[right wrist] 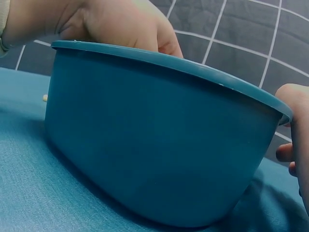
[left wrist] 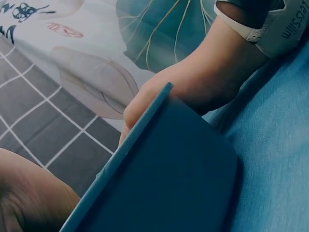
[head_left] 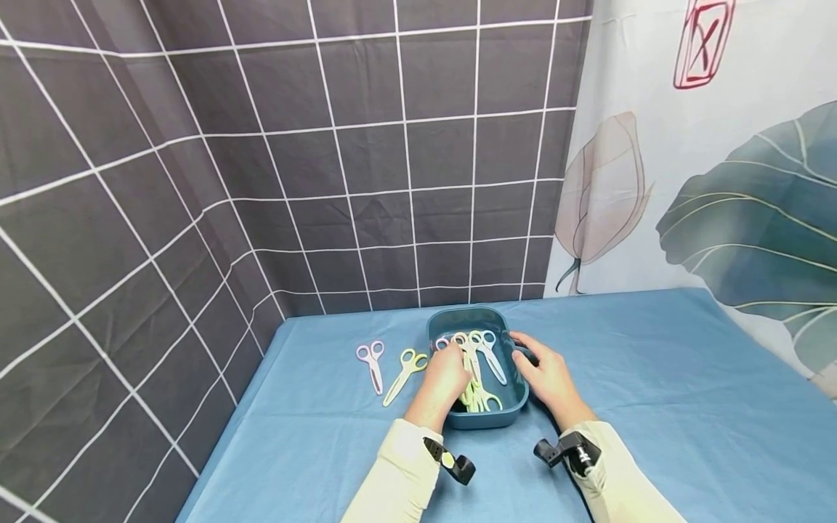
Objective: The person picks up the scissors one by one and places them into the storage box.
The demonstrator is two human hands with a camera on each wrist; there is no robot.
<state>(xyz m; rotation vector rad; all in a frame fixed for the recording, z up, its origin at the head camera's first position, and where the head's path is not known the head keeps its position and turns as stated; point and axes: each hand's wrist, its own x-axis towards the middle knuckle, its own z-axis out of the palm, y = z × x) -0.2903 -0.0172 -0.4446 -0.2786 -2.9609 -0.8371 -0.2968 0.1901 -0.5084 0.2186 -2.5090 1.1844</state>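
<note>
A blue plastic bin [head_left: 479, 420] stands on the cloth with several pairs of scissors inside, among them a light blue pair [head_left: 493, 365] and yellow ones [head_left: 482, 398]. My left hand [head_left: 446, 381] reaches down over the bin's left side, among the scissors. Its fingertips are hidden, and the bin wall blocks them in both wrist views. At the right side, my right hand [head_left: 552, 381] grips the bin's rim, its thumb on the near side of the edge. Outside the bin, to its left, lie pink scissors [head_left: 375, 374] and yellow-green scissors [head_left: 397, 387].
A blue cloth [head_left: 654, 407] covers the table. Behind it hangs a dark grey curtain [head_left: 366, 167] with white grid lines, meeting a white leaf-patterned curtain [head_left: 615, 240] at the right. Each wrist carries a black camera mount [head_left: 451, 461].
</note>
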